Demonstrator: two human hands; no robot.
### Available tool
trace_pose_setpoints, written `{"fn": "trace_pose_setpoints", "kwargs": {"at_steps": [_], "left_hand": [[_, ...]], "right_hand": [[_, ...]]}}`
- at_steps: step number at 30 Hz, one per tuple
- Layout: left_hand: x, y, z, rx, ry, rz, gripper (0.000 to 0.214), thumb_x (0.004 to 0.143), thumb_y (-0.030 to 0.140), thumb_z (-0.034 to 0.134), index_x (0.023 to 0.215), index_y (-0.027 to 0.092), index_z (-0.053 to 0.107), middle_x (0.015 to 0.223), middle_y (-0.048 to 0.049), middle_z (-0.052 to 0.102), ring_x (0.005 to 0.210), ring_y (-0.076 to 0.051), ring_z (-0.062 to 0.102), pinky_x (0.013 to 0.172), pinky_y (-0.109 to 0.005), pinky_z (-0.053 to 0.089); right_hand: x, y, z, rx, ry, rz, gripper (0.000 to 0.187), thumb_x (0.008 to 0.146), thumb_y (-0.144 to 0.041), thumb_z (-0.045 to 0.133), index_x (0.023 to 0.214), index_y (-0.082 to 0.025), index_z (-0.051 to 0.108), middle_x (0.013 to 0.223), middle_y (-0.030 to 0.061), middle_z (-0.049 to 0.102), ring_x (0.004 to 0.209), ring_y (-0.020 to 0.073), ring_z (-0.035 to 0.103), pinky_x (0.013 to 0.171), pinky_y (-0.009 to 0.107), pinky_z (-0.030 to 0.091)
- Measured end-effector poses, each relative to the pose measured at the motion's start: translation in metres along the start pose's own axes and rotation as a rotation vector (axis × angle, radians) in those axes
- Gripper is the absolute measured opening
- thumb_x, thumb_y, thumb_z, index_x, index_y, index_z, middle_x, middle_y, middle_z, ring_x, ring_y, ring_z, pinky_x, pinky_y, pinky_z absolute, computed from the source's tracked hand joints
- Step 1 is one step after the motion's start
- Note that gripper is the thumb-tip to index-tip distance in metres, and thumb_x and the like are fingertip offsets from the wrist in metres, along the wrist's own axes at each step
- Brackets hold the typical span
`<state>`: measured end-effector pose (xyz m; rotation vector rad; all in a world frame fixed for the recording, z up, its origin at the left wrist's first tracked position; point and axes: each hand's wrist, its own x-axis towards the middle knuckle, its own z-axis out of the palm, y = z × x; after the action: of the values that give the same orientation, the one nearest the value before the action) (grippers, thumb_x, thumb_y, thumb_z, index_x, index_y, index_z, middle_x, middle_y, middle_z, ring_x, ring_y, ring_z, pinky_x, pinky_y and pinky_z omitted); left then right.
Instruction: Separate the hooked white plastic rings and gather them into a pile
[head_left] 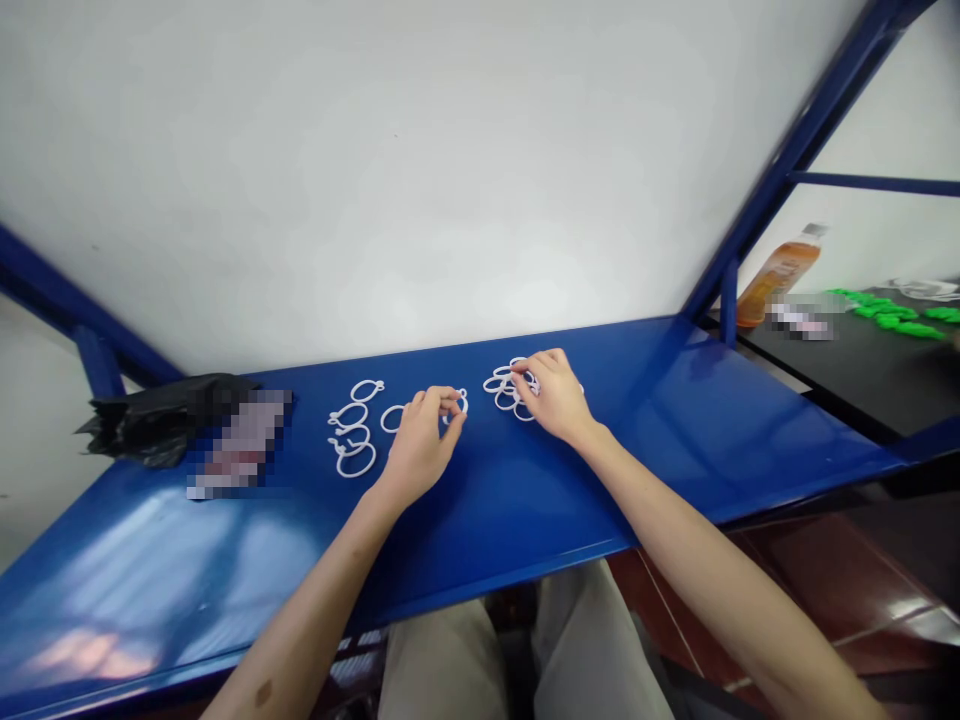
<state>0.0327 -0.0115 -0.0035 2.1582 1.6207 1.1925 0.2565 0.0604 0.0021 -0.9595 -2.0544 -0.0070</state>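
White curtain rings with small eyelets lie on a blue metal tabletop [510, 520]. My left hand [421, 445] is curled near the middle, its thumb and index finger closed about one white curtain ring [465, 405]; the contact is partly hidden. Another ring [388, 420] lies partly beneath that hand. Farther left, several rings [356, 460] form a loose, partly overlapping column. My right hand [556, 398] bends over a cluster of rings [504, 398], thumb and fingers closed on a ring there. Its palm hides part of the cluster.
A black plastic bag [161, 415] and a blurred-out flat item [244, 440] sit at the left. Blue frame posts [727, 300] rise at both ends. Beyond the right post, a black table [847, 365] holds an orange drink bottle [780, 275] and green pieces [892, 315].
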Motion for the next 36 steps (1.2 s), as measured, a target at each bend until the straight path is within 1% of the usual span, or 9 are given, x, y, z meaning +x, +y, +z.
{"fn": "trace_pose_setpoints", "kwargs": {"at_steps": [4, 7, 10, 14, 18, 23, 28, 32, 36], "left_hand": [[0.001, 0.005, -0.003, -0.245, -0.046, -0.06, 0.012, 0.093, 0.027, 0.054, 0.103, 0.022, 0.054, 0.097, -0.003, 0.064, 0.088, -0.017, 0.06, 0.083, -0.033, 0.046], [0.001, 0.006, -0.008, -0.445, -0.148, -0.104, 0.012, 0.094, 0.033, 0.053, 0.099, 0.022, 0.054, 0.095, -0.0018, 0.061, 0.084, -0.015, 0.058, 0.078, -0.03, 0.046], [0.001, 0.004, -0.01, -0.6, -0.217, -0.173, 0.019, 0.094, 0.04, 0.056, 0.099, 0.022, 0.054, 0.091, 0.0, 0.058, 0.082, -0.014, 0.055, 0.074, -0.027, 0.044], [0.002, 0.002, -0.009, -0.71, -0.193, -0.276, 0.021, 0.09, 0.042, 0.062, 0.097, 0.023, 0.056, 0.088, 0.0009, 0.058, 0.082, -0.013, 0.056, 0.075, -0.027, 0.045], [0.002, 0.007, -0.008, -0.666, -0.179, -0.338, 0.019, 0.09, 0.041, 0.059, 0.096, 0.023, 0.057, 0.083, 0.0022, 0.06, 0.077, -0.013, 0.058, 0.077, -0.028, 0.047], [0.001, 0.009, -0.007, -0.502, -0.225, -0.235, 0.024, 0.095, 0.046, 0.05, 0.093, 0.022, 0.056, 0.078, 0.0025, 0.059, 0.071, -0.013, 0.056, 0.071, -0.027, 0.048], [0.003, 0.002, -0.003, -0.459, -0.101, -0.251, 0.024, 0.096, 0.043, 0.049, 0.096, 0.021, 0.057, 0.077, 0.0018, 0.061, 0.066, -0.013, 0.061, 0.068, -0.029, 0.051], [0.004, 0.0, -0.001, -0.497, 0.015, -0.281, 0.024, 0.094, 0.043, 0.05, 0.095, 0.02, 0.056, 0.078, 0.0011, 0.064, 0.063, -0.012, 0.061, 0.065, -0.028, 0.052], [0.003, 0.001, -0.001, -0.454, -0.039, -0.253, 0.025, 0.096, 0.042, 0.047, 0.104, 0.021, 0.057, 0.082, -0.0013, 0.068, 0.072, -0.015, 0.063, 0.067, -0.028, 0.052]], "right_hand": [[-0.008, -0.03, 0.009, 0.215, -0.163, -0.091, 0.033, 0.094, -0.018, 0.054, 0.127, -0.019, 0.059, 0.119, 0.0098, 0.066, 0.107, 0.0224, 0.061, 0.095, 0.04, 0.052], [-0.013, -0.044, 0.016, 0.289, -0.228, -0.118, 0.035, 0.093, -0.015, 0.053, 0.127, -0.019, 0.058, 0.12, 0.0103, 0.064, 0.105, 0.0209, 0.063, 0.09, 0.037, 0.054], [-0.015, -0.044, 0.02, 0.343, -0.198, -0.07, 0.024, 0.095, -0.015, 0.051, 0.116, -0.02, 0.063, 0.109, 0.0085, 0.068, 0.095, 0.0193, 0.066, 0.085, 0.035, 0.055], [-0.013, -0.037, 0.023, 0.482, -0.115, 0.08, 0.021, 0.094, -0.023, 0.061, 0.114, -0.019, 0.063, 0.092, 0.0042, 0.069, 0.075, 0.015, 0.065, 0.074, 0.03, 0.055], [-0.011, -0.035, 0.023, 0.536, -0.086, 0.1, 0.019, 0.09, -0.029, 0.068, 0.106, -0.019, 0.065, 0.086, 0.0021, 0.069, 0.069, 0.0132, 0.063, 0.067, 0.027, 0.054], [-0.013, -0.038, 0.022, 0.501, -0.112, 0.042, 0.018, 0.093, -0.032, 0.064, 0.107, -0.02, 0.065, 0.089, 0.0034, 0.07, 0.072, 0.0142, 0.065, 0.072, 0.029, 0.055], [-0.014, -0.042, 0.023, 0.62, -0.143, 0.21, 0.031, 0.089, -0.037, 0.069, 0.114, -0.022, 0.061, 0.092, 0.0034, 0.072, 0.075, 0.015, 0.068, 0.071, 0.03, 0.057], [-0.015, -0.045, 0.024, 0.656, -0.178, 0.243, 0.021, 0.088, -0.036, 0.069, 0.101, -0.02, 0.064, 0.088, 0.0029, 0.074, 0.073, 0.0147, 0.069, 0.068, 0.028, 0.056], [-0.016, -0.046, 0.025, 0.6, -0.101, 0.191, 0.012, 0.093, -0.031, 0.062, 0.095, -0.02, 0.065, 0.083, 0.0017, 0.073, 0.07, 0.0141, 0.068, 0.068, 0.027, 0.054]]}}
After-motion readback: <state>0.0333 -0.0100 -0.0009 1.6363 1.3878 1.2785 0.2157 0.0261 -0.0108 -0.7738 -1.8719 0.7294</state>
